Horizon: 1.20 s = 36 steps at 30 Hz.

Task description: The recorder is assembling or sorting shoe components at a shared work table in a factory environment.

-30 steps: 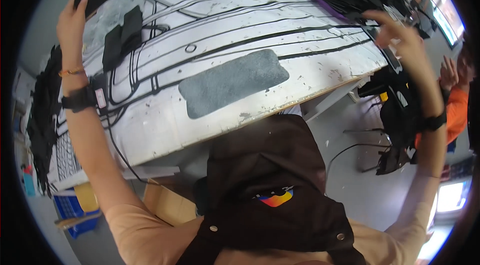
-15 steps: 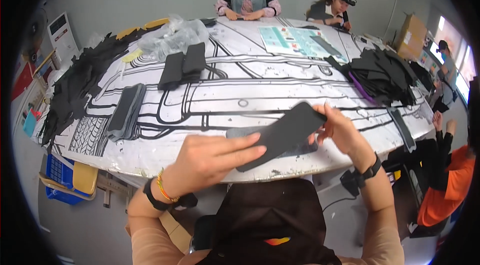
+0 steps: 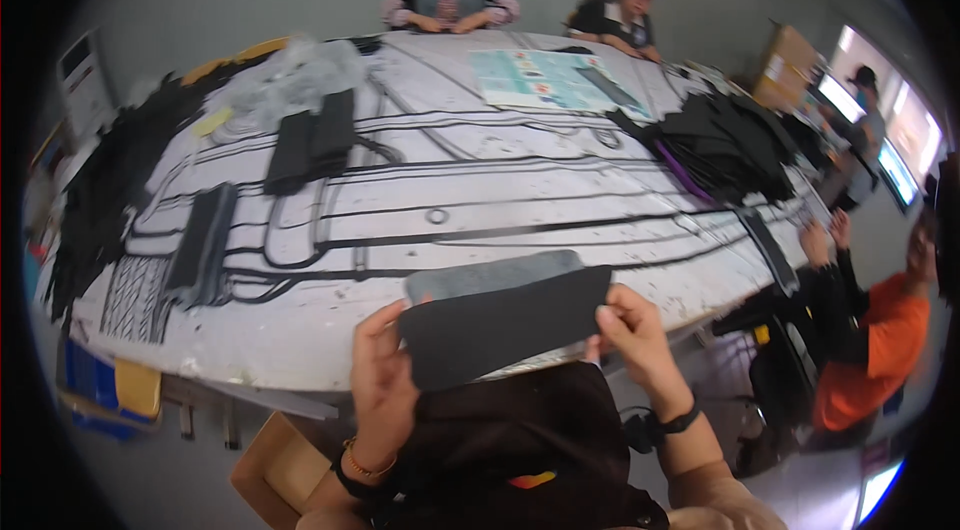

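Observation:
A flat black strip of cloth-like material is stretched between both hands above the table's near edge. My left hand grips its left end, thumb and fingers closed on the edge. At the other end, my right hand pinches the strip's right corner. Just behind it, a grey strip with rounded ends lies on the table, partly covered by the black one. Further left rests a small stack of black and grey strips.
The table has black line drawings on white. Black pieces are heaped at left and right. Two black stacks lie near clear plastic bags. A printed sheet lies far back. A person in orange sits at right.
The black strip has turned from slanting to nearly level and come closer to me. My left hand has moved from its face to its left end. The whole view has shifted.

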Each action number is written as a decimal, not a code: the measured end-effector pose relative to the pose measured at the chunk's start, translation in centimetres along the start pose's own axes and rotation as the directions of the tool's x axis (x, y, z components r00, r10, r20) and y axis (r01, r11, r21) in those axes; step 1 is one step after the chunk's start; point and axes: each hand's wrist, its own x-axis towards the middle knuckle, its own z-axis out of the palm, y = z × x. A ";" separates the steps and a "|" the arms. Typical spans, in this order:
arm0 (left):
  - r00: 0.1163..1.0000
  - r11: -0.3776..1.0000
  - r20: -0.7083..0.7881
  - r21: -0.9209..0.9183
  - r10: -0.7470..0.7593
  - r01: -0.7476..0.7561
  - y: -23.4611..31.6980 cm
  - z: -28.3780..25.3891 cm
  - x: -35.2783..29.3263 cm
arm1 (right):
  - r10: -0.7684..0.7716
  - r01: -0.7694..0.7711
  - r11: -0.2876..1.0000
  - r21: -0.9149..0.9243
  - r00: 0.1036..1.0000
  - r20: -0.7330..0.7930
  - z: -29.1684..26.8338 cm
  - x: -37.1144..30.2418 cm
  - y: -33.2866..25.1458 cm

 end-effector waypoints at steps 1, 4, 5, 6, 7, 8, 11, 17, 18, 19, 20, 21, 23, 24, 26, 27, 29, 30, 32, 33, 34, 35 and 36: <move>0.998 0.989 0.055 -0.147 -0.012 0.020 0.0 -0.5 0.0 | -0.039 0.036 0.999 -0.041 0.997 -0.064 0.2 -0.2 0.3; 0.977 0.830 0.174 -0.522 -0.123 0.197 0.1 -1.0 -0.2 | -0.044 0.037 0.995 -0.092 0.996 -0.075 1.2 -0.6 -0.2; 0.983 0.919 0.156 -0.363 -0.101 0.152 0.1 -0.7 -0.3 | -0.051 0.039 0.991 -0.125 0.994 -0.094 1.4 -0.7 -0.7; 0.985 0.970 0.132 -0.202 -0.110 0.135 0.2 -0.5 -0.4 | -0.049 0.041 0.990 -0.133 0.997 -0.057 1.2 -0.8 -1.2; 0.990 0.991 0.087 -0.068 -0.113 0.119 0.1 -0.2 -0.2 | -0.109 0.117 0.954 -0.277 0.993 0.045 0.3 -1.2 -1.8; 0.985 0.979 0.003 -0.105 -0.173 0.172 0.2 0.3 -0.5 | -0.131 0.162 0.910 -0.382 0.986 0.106 -1.1 -1.7 -2.0; 0.999 0.999 -0.039 0.038 0.001 0.001 0.1 0.3 0.3 | -0.262 0.176 0.950 -0.258 0.897 -0.355 -12.0 -3.6 -2.8; 1.000 1.000 -0.003 0.028 -0.007 0.007 0.3 -1.1 0.7 | -0.016 0.115 0.990 0.083 0.674 -0.739 -31.1 -14.9 -9.8; 0.999 0.999 -0.005 0.024 -0.046 0.046 0.4 -1.0 0.6 | -0.289 0.177 0.957 -0.229 0.555 -0.780 -31.2 -16.1 -13.0; 0.997 0.996 0.000 0.043 -0.074 0.074 0.3 -0.8 0.8 | -0.493 0.149 0.866 -0.478 0.420 -0.762 -30.4 -16.7 -16.3; 0.997 0.992 -0.010 0.103 -0.075 0.075 0.6 -0.7 1.0 | -0.629 0.111 0.763 -0.637 0.352 -0.693 -29.0 -16.5 -19.4; 0.988 0.993 -0.098 -0.032 -0.116 0.114 0.2 0.3 0.6 | -0.712 0.101 0.677 -0.729 0.338 -0.615 -27.0 -15.7 -21.8; 0.990 0.980 0.040 -0.143 -0.137 0.141 0.4 0.9 1.0 | -0.785 0.122 0.563 -0.817 0.388 -0.483 -22.2 -13.2 -23.2; 0.992 0.975 0.058 -0.183 -0.115 0.123 0.3 1.2 1.4 | -0.728 0.110 0.587 -0.802 0.505 -0.464 -19.9 -11.5 -21.5; 0.994 0.967 0.063 -0.233 -0.086 0.098 0.5 1.8 1.6 | -0.542 -0.075 0.559 -0.826 0.721 -0.432 -15.5 -8.5 -16.1; 0.990 0.958 0.121 -0.265 -0.076 0.106 0.6 2.0 1.7 | -0.358 -0.143 0.583 -0.800 0.838 -0.411 -13.5 -7.1 -12.5; 0.977 0.941 0.184 -0.299 -0.104 0.157 0.8 2.4 1.6 | -0.104 -0.066 0.730 -0.680 0.973 -0.207 -9.8 -5.0 -6.4; 0.981 0.946 0.167 -0.287 -0.102 0.147 1.0 2.3 1.7 | -0.122 0.011 0.790 -0.612 0.982 -0.141 -8.1 -4.2 -4.1; 0.967 0.975 0.238 -0.177 -0.090 0.134 1.5 2.0 1.9 | -0.152 0.111 0.878 -0.465 0.987 -0.052 -5.2 -2.1 -1.7; 0.976 0.980 0.193 -0.150 -0.104 0.134 1.8 2.0 1.8 | -0.198 0.186 0.899 -0.397 0.980 0.013 -4.0 -1.1 -1.3; 0.980 0.980 0.171 -0.151 -0.106 0.133 2.1 1.6 1.9 | -0.175 0.157 0.919 -0.361 0.984 -0.018 -2.7 -0.5 -1.0; 0.976 0.981 0.176 -0.118 -0.129 0.151 2.3 1.3 2.0 | -0.200 0.192 0.915 -0.355 0.980 0.015 -1.7 0.2 -0.9; 0.973 0.982 0.174 -0.084 -0.153 0.169 2.5 1.0 2.1 | -0.226 0.220 0.916 -0.335 0.974 0.023 -1.1 0.8 -1.1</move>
